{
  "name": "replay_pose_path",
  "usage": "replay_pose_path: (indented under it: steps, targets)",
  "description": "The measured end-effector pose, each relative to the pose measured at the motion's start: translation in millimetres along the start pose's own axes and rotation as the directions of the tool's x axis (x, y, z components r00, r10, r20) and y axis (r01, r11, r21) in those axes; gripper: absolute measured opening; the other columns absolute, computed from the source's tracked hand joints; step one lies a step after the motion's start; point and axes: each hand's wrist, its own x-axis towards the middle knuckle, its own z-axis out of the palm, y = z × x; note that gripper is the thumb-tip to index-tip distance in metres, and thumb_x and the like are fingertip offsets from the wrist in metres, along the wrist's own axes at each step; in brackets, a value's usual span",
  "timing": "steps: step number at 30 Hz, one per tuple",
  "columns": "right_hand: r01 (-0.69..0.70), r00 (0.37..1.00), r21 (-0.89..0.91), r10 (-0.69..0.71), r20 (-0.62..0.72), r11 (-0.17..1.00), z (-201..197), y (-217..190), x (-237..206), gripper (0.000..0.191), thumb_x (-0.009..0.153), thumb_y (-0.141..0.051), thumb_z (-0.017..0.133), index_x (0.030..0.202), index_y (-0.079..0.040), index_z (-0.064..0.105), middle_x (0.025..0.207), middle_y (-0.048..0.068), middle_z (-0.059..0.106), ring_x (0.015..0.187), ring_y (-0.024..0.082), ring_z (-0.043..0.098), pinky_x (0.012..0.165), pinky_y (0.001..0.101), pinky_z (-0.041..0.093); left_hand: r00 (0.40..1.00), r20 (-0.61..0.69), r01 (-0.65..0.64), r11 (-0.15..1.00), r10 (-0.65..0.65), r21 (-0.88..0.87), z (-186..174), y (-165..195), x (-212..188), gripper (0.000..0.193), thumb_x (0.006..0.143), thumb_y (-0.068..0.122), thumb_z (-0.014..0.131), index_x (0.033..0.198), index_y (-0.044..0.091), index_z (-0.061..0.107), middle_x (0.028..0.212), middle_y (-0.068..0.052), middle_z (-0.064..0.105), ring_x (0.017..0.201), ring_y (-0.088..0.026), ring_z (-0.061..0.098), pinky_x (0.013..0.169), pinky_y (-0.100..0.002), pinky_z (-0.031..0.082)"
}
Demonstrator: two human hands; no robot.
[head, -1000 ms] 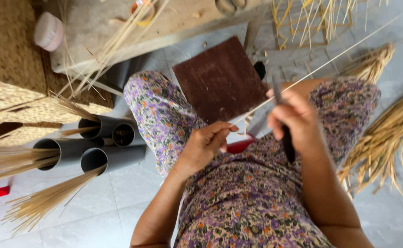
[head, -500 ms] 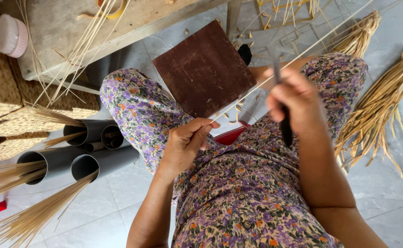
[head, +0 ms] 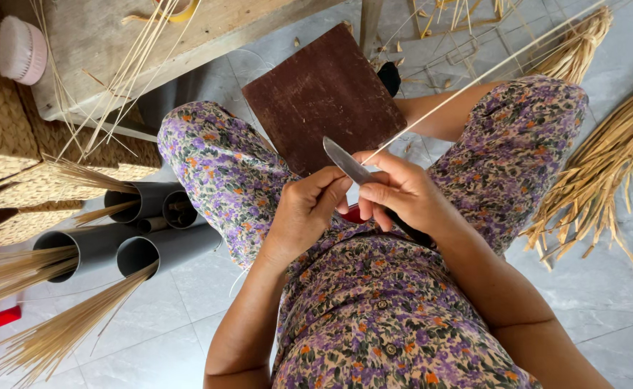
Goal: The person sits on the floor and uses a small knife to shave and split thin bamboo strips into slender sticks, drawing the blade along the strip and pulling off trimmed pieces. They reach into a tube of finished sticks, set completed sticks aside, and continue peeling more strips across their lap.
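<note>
Just above the left hand [head: 305, 209] the knife [head: 346, 164] blade is grey steel, and past it lies a dark brown board [head: 323, 97]. Under both hands the dress [head: 374, 302] is purple, with small orange, green and cream flowers all over. Left of that hand the pipes [head: 150, 230] are grey and the sticks [head: 57, 335] pale straw; far upper left, the brush [head: 21, 50] is pink.

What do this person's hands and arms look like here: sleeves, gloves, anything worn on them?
Both arms are bare as far as the picture shows, with no sleeves in view. The left hand and right hand wear no gloves; no rings, watch or bracelets are visible. The person wears a purple floral garment.
</note>
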Motion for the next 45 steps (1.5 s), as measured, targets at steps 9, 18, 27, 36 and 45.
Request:
replay_pose_path:
  steps: [9, 18, 27, 36, 45]
  targets:
    - [0.098, 0.975, -0.01, -0.098, -0.202, 0.995, -25.3, -1.3, -7.8, 0.032, 0.104, -0.008, 0.055, 0.135, 0.0, 0.059, 0.074, 0.008, 0.066, 0.05, 0.009, 0.054, 0.047, 0.0229, 0.045, 0.998, 0.039, 0.057, 0.99, -0.052, -0.128, -11.5, -14.3, -16.7, 0.018, 0.106, 0.014, 0.061, 0.109, 0.003, 0.075, 0.069, 0.001, 0.062, 0.062, -0.004, 0.057, 0.057, -0.021, 0.047]
    - [0.338, 0.843, 0.099, -0.254, -0.474, 0.936, -79.2, -21.2, -20.7, 0.037, 0.109, -0.01, 0.059, 0.145, -0.004, 0.057, 0.081, 0.006, 0.065, 0.05, 0.01, 0.052, 0.049, 0.0252, 0.042, 0.989, 0.073, 0.138, 0.982, -0.13, -0.132, -24.7, -16.0, -21.2, 0.019, 0.105, 0.014, 0.06, 0.108, 0.003, 0.076, 0.065, 0.002, 0.059, 0.058, -0.003, 0.053, 0.051, -0.022, 0.04]
    - [0.065, 0.996, -0.02, -0.066, -0.054, 0.998, -6.6, 1.4, 0.5, 0.04, 0.103, -0.009, 0.055, 0.142, 0.0, 0.051, 0.077, 0.009, 0.07, 0.049, 0.01, 0.059, 0.045, 0.023, 0.049, 0.99, 0.029, 0.143, 0.983, -0.141, -0.111, -13.2, -6.0, -7.9, 0.022, 0.103, 0.016, 0.06, 0.118, 0.006, 0.072, 0.071, 0.002, 0.067, 0.056, -0.002, 0.054, 0.049, -0.02, 0.043]
    - [0.108, 0.971, -0.013, -0.108, -0.212, 0.994, -17.7, -12.4, -4.5, 0.036, 0.103, -0.012, 0.056, 0.138, -0.002, 0.054, 0.075, 0.009, 0.068, 0.048, 0.008, 0.055, 0.046, 0.0217, 0.046, 0.999, -0.043, 0.017, 0.995, -0.022, -0.095, -12.3, -13.6, -11.8, 0.016, 0.105, 0.014, 0.063, 0.109, 0.004, 0.075, 0.075, 0.001, 0.068, 0.063, -0.003, 0.061, 0.054, -0.021, 0.047]
    - [0.197, 0.905, 0.063, -0.157, -0.396, 0.978, -53.9, -14.4, -8.8, 0.035, 0.105, -0.013, 0.062, 0.139, -0.004, 0.058, 0.075, 0.006, 0.065, 0.05, 0.009, 0.052, 0.046, 0.0232, 0.041, 0.999, -0.045, 0.004, 0.998, -0.007, -0.07, -18.7, -9.4, -15.1, 0.015, 0.104, 0.011, 0.064, 0.107, 0.003, 0.076, 0.071, 0.001, 0.065, 0.061, -0.004, 0.057, 0.055, -0.021, 0.047]
